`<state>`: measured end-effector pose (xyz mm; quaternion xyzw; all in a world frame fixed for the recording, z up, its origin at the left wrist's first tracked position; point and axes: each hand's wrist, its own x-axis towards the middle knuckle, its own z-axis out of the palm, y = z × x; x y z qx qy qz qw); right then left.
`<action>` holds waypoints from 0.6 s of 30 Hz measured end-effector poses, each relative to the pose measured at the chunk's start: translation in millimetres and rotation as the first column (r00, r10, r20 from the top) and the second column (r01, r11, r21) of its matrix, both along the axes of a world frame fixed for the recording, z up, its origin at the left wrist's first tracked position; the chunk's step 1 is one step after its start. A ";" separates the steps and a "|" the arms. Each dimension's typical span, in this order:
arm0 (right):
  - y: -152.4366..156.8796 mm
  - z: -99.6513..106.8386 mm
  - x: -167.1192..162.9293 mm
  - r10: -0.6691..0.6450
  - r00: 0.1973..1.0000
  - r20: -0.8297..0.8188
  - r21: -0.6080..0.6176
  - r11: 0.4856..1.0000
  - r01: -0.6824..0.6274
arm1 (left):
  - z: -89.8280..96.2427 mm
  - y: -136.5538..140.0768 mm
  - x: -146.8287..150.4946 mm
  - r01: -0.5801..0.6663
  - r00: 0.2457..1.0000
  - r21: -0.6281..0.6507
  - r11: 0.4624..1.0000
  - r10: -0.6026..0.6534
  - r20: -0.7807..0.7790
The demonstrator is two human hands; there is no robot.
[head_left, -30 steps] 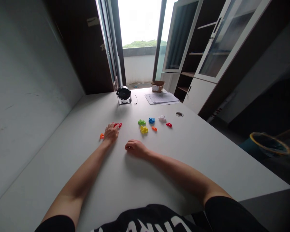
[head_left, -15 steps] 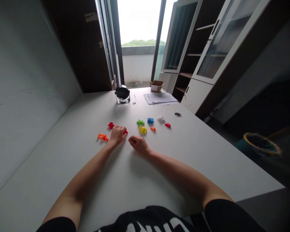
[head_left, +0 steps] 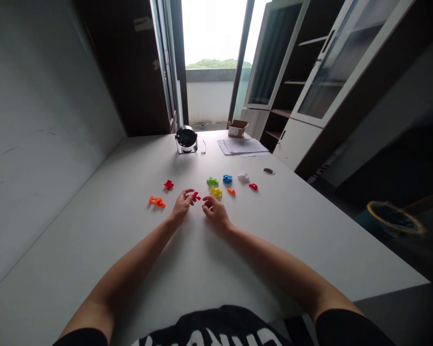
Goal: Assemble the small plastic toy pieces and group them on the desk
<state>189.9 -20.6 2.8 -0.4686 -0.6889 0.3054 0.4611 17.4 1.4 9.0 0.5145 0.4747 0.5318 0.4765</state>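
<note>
Between the thumb and fingers of my left hand is a small red plastic piece. My right hand is just to the right of that piece, its fingers curled but apart and nothing visible in them. Left of my left hand lie another red piece and an orange cluster of parts. Beyond my right hand are a yellow piece, a green one, a blue one, a small orange one, a white one and a red one.
The white table meets a wall on the left. Toward its far edge stand a round black device on a bracket, papers and an open cardboard box. A cable hole is on the right.
My left hand has turned and moved slightly right, with the red piece now held between its fingers. My right hand's fingers have loosened from a closed curl. The view has shifted a little.
</note>
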 end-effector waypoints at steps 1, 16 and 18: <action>0.4 -0.3 -0.1 0.016 1.000 0.006 0.007 1.000 -0.016 | -0.5 -0.9 1.8 -0.019 0.999 0.005 1.000 0.019 0.027; -5.0 3.3 -3.0 0.135 0.991 -0.007 0.131 0.982 -0.133 | 0.2 -34.0 1.3 0.062 0.995 0.025 0.998 -0.064 0.070; -3.7 3.4 -1.8 0.120 0.993 -0.018 0.148 0.982 -0.116 | -1.2 -33.0 2.1 0.075 0.996 0.022 0.997 -0.076 0.053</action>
